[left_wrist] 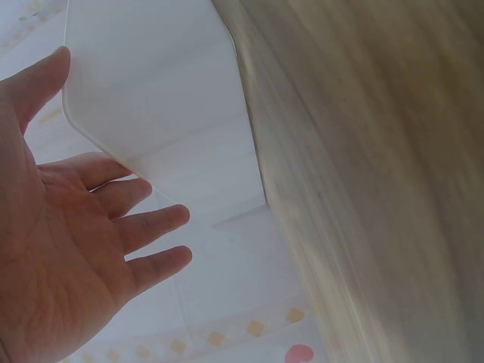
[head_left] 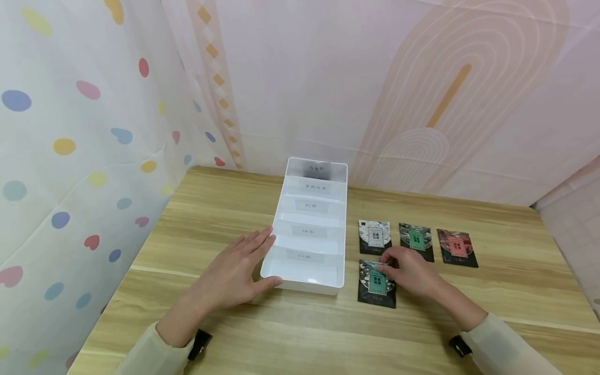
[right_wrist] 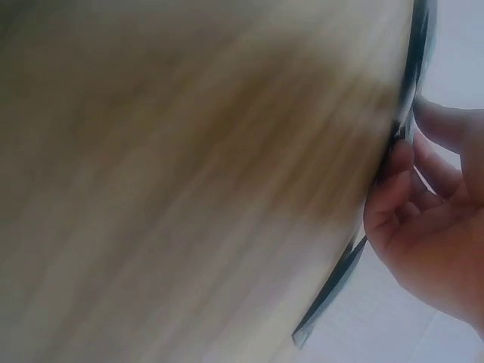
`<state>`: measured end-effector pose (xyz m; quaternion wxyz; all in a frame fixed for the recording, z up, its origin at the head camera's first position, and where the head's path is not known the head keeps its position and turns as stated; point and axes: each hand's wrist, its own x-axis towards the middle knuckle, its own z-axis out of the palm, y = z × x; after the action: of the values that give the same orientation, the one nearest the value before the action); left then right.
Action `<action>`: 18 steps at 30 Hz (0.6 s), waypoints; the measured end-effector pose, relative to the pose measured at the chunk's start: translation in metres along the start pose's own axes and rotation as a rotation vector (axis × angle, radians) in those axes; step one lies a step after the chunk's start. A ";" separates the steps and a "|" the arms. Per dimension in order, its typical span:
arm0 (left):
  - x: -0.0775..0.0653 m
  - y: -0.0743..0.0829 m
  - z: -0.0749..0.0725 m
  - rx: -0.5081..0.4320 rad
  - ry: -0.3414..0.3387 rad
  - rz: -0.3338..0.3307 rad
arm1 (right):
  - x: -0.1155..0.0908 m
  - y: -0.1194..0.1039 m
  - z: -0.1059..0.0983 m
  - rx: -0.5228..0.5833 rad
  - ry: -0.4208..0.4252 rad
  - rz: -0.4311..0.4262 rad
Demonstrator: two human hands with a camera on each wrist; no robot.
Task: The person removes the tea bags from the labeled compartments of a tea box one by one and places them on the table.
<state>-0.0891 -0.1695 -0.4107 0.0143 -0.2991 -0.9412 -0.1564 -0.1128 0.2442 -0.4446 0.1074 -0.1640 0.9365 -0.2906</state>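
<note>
My right hand (head_left: 414, 273) is at the top right corner of a dark tea packet (head_left: 376, 286) with a green label. Its thumb and curled fingers pinch that corner, and the right wrist view shows the packet's dark edge (right_wrist: 417, 60) close to the tabletop. With fingers spread, my left hand (head_left: 232, 273) touches the near left corner of a white box (head_left: 307, 287). In the left wrist view the thumb and fingers lie along the box's wall (left_wrist: 159, 98). Small labels in dark writing mark the box's several compartments.
Behind the held packet lie three more: one with a white label (head_left: 375, 237), one with a green label (head_left: 416, 239) and one with a red label (head_left: 457, 247). All rest on a wooden table (head_left: 225, 203). Patterned curtains (head_left: 300, 78) hang along its back and left edges.
</note>
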 end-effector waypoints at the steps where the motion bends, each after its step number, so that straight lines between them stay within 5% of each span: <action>1: 0.000 0.000 0.000 0.000 0.000 0.000 | 0.000 0.000 0.000 0.002 -0.002 0.004; 18: 0.000 0.001 -0.001 0.001 0.000 -0.007 | -0.006 -0.004 -0.011 0.033 0.027 -0.003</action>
<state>-0.0890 -0.1691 -0.4100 0.0138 -0.2958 -0.9423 -0.1562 -0.1099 0.2485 -0.4328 0.0972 -0.1596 0.9328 -0.3081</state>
